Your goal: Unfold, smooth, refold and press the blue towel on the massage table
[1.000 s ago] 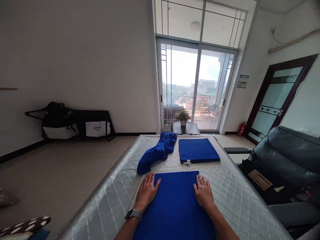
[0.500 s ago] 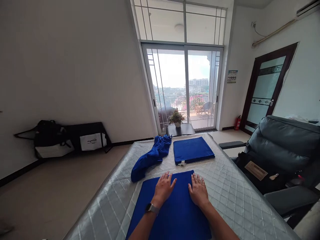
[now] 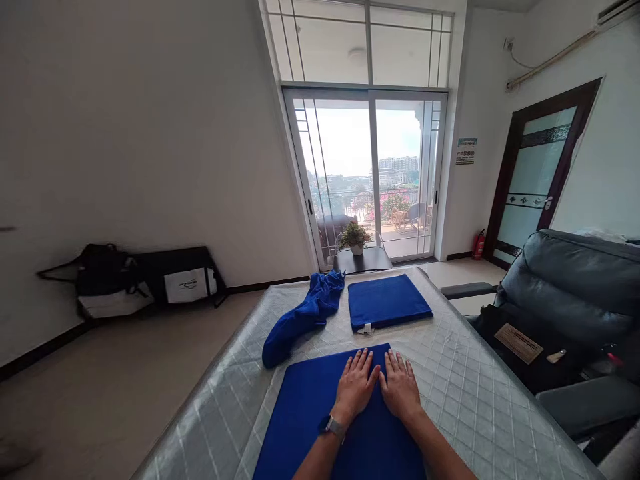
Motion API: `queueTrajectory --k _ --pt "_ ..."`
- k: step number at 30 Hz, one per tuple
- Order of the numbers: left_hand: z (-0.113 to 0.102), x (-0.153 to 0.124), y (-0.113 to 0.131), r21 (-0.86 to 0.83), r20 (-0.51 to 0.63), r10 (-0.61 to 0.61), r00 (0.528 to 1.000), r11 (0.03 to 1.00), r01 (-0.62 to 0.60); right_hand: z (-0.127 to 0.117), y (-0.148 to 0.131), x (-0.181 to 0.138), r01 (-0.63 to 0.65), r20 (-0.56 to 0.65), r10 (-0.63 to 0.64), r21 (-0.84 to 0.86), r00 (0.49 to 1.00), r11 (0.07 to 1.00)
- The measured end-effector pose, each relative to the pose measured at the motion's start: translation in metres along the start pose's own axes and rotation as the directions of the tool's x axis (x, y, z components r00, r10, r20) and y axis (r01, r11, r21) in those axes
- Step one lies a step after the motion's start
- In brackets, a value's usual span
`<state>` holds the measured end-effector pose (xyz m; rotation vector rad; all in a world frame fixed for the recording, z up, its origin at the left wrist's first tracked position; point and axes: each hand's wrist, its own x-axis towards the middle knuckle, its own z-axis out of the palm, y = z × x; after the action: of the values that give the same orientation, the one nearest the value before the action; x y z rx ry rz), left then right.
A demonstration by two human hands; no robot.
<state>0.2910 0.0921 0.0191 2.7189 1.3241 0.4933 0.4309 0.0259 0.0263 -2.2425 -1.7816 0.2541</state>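
both hands [image 3: 354, 389] lie flat and spread on blue cloth [image 3: 310, 407]; a white pot [image 3: 357, 250] holds a leafy plant [image 3: 354, 235].

Ahead of you, big sliding glass doors [image 3: 340, 143] let in bright daylight. A potted plant [image 3: 355, 236] sits on a small dark chair [image 3: 361, 261] in front of them. To your left, a plain pale wall [image 3: 160, 133] runs above a tan floor [image 3: 145, 387], with a black strip [image 3: 45, 351] along the bottom. To your right, you have a big dark armchair [image 3: 575, 280], a red fire extinguisher [image 3: 478, 245] and a brown door [image 3: 537, 170] with cloudy glass.
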Motion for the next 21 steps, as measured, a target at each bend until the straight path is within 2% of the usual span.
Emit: queueTrajectory --k 5,10,14,17,21 --pt "-0.005 -0.018 -0.050 0.153 0.009 -0.107 0.994 0.983 0.104 -0.004 -0.002 -0.002 0.003 -0.015 -0.003 -0.022 1.000 1.000" --pt "-0.012 -0.048 -0.120 0.263 0.014 -0.192 0.981 0.948 0.182 -0.003 -0.002 -0.003 -0.001 -0.017 0.000 -0.036 1.000 0.999" --pt "-0.020 -0.073 -0.165 0.274 -0.011 -0.244 0.970 0.932 0.238 -0.005 -0.003 -0.002 -0.002 -0.010 0.001 -0.045 1.000 0.999" --pt "-0.027 -0.083 -0.176 0.223 -0.042 -0.316 0.948 0.922 0.317 -0.005 -0.003 -0.002 -0.002 -0.011 0.002 -0.057 1.000 0.998" --pt "-0.032 -0.085 -0.170 0.186 -0.050 -0.352 0.935 0.916 0.355 -0.004 -0.002 -0.002 0.005 -0.014 -0.006 -0.066 1.000 0.998"
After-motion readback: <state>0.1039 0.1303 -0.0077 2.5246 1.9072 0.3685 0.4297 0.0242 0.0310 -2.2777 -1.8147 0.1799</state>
